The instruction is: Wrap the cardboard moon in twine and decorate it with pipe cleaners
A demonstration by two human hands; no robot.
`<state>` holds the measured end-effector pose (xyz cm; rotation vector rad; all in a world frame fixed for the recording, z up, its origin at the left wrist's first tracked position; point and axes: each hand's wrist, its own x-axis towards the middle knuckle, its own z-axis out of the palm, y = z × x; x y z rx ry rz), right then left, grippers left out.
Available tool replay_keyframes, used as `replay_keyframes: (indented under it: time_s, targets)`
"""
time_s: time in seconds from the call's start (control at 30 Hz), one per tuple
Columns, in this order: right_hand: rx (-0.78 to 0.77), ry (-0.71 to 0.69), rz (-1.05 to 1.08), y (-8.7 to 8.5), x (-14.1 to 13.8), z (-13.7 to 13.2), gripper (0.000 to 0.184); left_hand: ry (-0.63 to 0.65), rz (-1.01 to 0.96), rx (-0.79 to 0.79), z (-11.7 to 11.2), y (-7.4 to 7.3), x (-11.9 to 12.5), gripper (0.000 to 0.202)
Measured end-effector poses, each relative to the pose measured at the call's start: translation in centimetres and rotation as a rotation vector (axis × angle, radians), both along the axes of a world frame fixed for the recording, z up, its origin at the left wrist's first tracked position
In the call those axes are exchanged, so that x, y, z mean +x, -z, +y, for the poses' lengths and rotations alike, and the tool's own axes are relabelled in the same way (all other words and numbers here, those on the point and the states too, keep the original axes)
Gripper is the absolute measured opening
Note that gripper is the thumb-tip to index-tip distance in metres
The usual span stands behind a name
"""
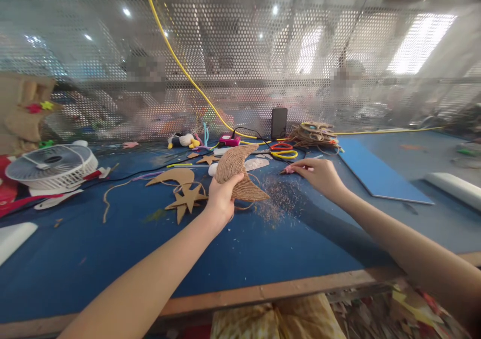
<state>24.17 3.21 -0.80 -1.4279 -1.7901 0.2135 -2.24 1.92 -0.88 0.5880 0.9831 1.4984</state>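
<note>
My left hand (221,199) is closed round the lower edge of a crescent moon shape wrapped in jute twine (236,171), held upright above the blue table (263,249). My right hand (319,175) reaches forward and pinches a small pink tool (291,168) lying on the table. Fine twine scraps (280,199) are scattered below the crescent. A bare cardboard crescent (175,177) and cardboard stars (187,199) lie just left of my left hand.
A white desk fan (52,166) lies at the left. Scissors with red and yellow handles (282,151), a bundle of twine (313,134), a phone (278,122) and a yellow cable (180,63) sit at the back before a perforated screen. A blue board (376,174) lies right.
</note>
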Motion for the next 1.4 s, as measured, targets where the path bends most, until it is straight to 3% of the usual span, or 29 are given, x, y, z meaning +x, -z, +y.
replay_keyframes:
  time_s: [0.13,0.23,0.4,0.53,0.67,0.83,0.97,1.03,1.17,1.3,1.4]
  targets:
    - [-0.099,-0.113,-0.001,-1.0,-2.5,2.6,0.022,0.006,-0.029,-0.003,-0.1,0.3,0.0,0.046]
    - [-0.105,-0.132,-0.015,-1.9,-4.5,5.6,0.024,-0.015,-0.038,-0.021,-0.1,0.3,-0.1,0.047]
    - [-0.122,-0.131,-0.093,-2.4,-7.1,9.8,0.014,-0.041,-0.037,-0.02,0.2,0.5,-0.4,0.052]
    - [-0.167,-0.218,-0.155,-2.3,-8.2,11.6,0.012,-0.04,-0.025,-0.011,0.5,0.8,-0.7,0.052]
    - [-0.209,-0.279,-0.168,-2.6,-8.4,12.0,0.024,-0.053,-0.026,-0.015,0.5,0.7,-0.6,0.05]
    - [-0.25,-0.318,-0.11,-3.4,-8.3,9.7,0.022,-0.019,-0.058,-0.003,0.2,0.3,-0.5,0.048]
    - [-0.333,-0.456,-0.028,-3.4,-8.5,4.5,0.041,0.048,-0.118,0.031,0.0,0.4,-0.2,0.043]
    - [-0.332,-0.481,0.072,-3.1,-8.5,1.7,0.036,0.103,-0.132,0.05,-0.2,0.6,0.0,0.044]
    - [-0.337,-0.421,0.168,-2.2,-8.0,-1.7,0.022,0.229,-0.078,0.095,-0.8,0.7,0.5,0.048]
    - [-0.32,-0.354,0.192,-1.3,-7.3,-2.9,0.021,0.269,0.029,0.03,-1.3,0.4,0.7,0.057]
    - [-0.302,-0.335,0.152,-1.0,-7.1,-3.7,0.023,0.345,0.069,-0.007,-1.5,0.2,0.7,0.053]
